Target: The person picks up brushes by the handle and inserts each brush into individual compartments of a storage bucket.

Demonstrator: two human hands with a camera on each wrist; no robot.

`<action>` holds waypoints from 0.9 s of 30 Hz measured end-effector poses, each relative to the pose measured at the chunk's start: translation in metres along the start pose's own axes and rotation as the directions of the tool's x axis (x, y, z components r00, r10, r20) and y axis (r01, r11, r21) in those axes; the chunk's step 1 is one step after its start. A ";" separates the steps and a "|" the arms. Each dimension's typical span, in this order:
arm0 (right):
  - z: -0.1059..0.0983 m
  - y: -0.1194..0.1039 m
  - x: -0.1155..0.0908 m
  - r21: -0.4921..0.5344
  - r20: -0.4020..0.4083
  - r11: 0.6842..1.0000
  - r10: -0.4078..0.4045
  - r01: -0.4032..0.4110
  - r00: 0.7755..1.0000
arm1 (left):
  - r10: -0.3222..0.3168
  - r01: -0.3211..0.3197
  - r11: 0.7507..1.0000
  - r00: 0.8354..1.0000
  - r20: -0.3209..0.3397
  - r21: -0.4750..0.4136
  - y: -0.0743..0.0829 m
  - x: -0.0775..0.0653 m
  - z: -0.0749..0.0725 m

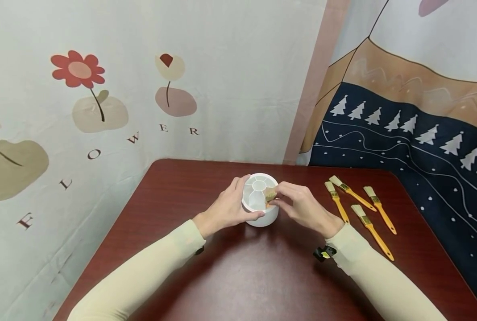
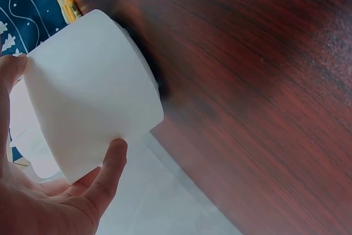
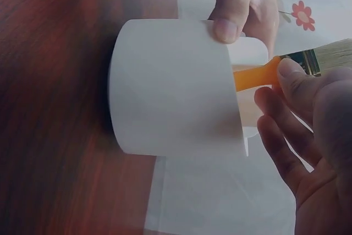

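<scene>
A white round organizer (image 1: 267, 219) with several compartments around a central one stands on the table. My left hand (image 1: 226, 207) grips its rim and side, thumb at the near side and fingers around the left; the left wrist view shows the fingertips against the smooth white wall (image 2: 93, 92). In my right hand (image 1: 304, 209) a paintbrush (image 3: 300, 59) is pinched near its metal band, between thumb and fingers. Bristles point up and the orange handle (image 3: 253, 77) goes down into a right-hand compartment. How deep the handle reaches is hidden by the wall.
Several paintbrushes with yellow-orange handles (image 1: 376, 236) lie on the dark red-brown table (image 1: 238, 276), right of my right hand. A flower-printed cloth (image 1: 238, 80) hangs behind the table, and a dark blue cloth with white trees (image 1: 407, 138) hangs at the right.
</scene>
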State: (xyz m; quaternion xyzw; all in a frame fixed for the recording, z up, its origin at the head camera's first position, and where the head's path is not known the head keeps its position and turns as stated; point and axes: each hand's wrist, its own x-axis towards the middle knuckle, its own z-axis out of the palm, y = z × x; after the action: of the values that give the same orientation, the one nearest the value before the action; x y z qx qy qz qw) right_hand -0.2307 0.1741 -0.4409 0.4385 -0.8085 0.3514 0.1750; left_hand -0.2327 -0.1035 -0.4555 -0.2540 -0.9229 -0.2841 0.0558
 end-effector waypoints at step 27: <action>0.006 0.009 -0.014 -0.059 0.031 0.995 -0.078 0.079 0.997 | -0.012 0.012 1.000 1.000 0.002 -0.020 0.000 0.000 0.001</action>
State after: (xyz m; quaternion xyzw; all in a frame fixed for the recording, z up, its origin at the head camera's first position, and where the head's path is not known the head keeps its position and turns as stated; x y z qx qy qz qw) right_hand -0.2302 0.1813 -0.4568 0.4694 -0.8033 0.3133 0.1904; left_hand -0.2329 -0.1033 -0.4562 -0.2491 -0.9216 -0.2932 0.0508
